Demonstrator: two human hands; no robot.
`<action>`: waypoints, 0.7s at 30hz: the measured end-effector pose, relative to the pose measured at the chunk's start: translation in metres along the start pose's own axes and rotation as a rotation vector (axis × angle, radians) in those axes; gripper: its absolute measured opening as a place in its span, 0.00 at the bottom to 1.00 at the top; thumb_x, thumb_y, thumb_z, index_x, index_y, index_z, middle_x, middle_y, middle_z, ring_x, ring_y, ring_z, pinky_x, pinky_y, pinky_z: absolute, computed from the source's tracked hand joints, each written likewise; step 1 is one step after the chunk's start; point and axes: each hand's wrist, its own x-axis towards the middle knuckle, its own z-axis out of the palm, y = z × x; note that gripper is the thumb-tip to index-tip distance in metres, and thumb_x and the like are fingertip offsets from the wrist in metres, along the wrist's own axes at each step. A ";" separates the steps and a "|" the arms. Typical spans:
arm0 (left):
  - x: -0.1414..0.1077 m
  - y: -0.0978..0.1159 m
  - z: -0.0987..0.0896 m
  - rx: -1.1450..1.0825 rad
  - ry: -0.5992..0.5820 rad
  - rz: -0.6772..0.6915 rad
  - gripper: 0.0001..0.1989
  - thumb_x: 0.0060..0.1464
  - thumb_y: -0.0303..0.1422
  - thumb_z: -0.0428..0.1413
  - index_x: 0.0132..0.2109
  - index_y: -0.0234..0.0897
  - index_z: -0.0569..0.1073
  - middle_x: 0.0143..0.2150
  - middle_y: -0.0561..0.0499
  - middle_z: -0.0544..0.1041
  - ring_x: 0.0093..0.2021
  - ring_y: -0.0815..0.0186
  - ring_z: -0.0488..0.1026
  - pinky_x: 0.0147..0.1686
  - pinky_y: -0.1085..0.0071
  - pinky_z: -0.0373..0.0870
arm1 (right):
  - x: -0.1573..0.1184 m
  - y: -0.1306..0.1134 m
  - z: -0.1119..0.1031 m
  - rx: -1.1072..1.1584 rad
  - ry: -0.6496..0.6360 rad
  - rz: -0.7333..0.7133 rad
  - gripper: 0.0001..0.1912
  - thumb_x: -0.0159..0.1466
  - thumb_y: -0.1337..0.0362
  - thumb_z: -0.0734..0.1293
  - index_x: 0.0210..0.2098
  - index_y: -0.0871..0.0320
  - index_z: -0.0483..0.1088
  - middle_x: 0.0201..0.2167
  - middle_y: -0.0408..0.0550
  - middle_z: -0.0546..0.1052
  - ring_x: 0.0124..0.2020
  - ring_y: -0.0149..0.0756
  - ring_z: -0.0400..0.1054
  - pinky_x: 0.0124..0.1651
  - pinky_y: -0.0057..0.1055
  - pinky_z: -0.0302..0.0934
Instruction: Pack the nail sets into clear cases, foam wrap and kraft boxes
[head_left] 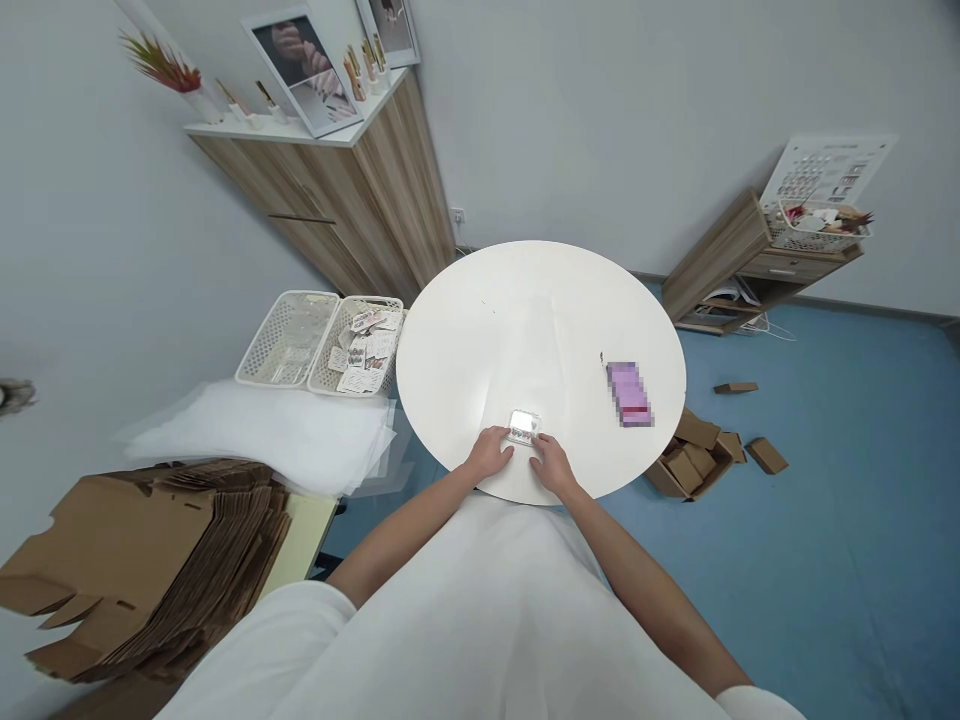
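A small clear case [523,424] lies near the front edge of the round white table [517,330]. A row of small pieces that look like press-on nails shows along its lower part, with a bright, blank area above. My left hand [491,453] rests at the case's left side, its fingertips against the edge. On the other side, my right hand [553,466] has its forefinger at the lower right corner. Both thumbs sit lower, in front of the case. Further right on the table lies a purple rectangular thing [628,394], blurred into blocks.
White baskets stand left of the table, one holding printed cards [364,350]. Near them are translucent sheets [270,430] and stacked flat cardboard [150,560]. Small brown boxes fill a carton [688,465] on the right floor. Wooden cabinets [337,200] stand behind.
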 end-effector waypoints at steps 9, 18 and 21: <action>-0.018 -0.018 -0.018 0.210 -0.122 0.171 0.20 0.48 0.32 0.52 0.50 0.37 0.64 0.50 0.45 0.66 0.50 0.58 0.61 0.48 0.61 0.60 | -0.015 -0.011 -0.015 -0.305 -0.118 -0.120 0.15 0.57 0.63 0.61 0.44 0.56 0.64 0.43 0.50 0.67 0.42 0.38 0.63 0.41 0.33 0.58; -0.014 -0.019 -0.025 0.358 -0.251 0.197 0.20 0.46 0.39 0.55 0.47 0.39 0.65 0.50 0.45 0.64 0.49 0.57 0.60 0.46 0.61 0.58 | -0.006 -0.009 0.005 -0.592 -0.183 -0.129 0.08 0.62 0.65 0.56 0.38 0.56 0.65 0.40 0.51 0.68 0.39 0.39 0.61 0.36 0.32 0.52; -0.014 -0.018 -0.025 0.358 -0.227 0.204 0.22 0.42 0.41 0.57 0.46 0.40 0.66 0.49 0.45 0.64 0.50 0.56 0.60 0.48 0.60 0.56 | -0.004 -0.004 0.006 -0.511 -0.140 -0.124 0.12 0.63 0.67 0.53 0.36 0.56 0.66 0.38 0.51 0.69 0.37 0.38 0.62 0.36 0.32 0.52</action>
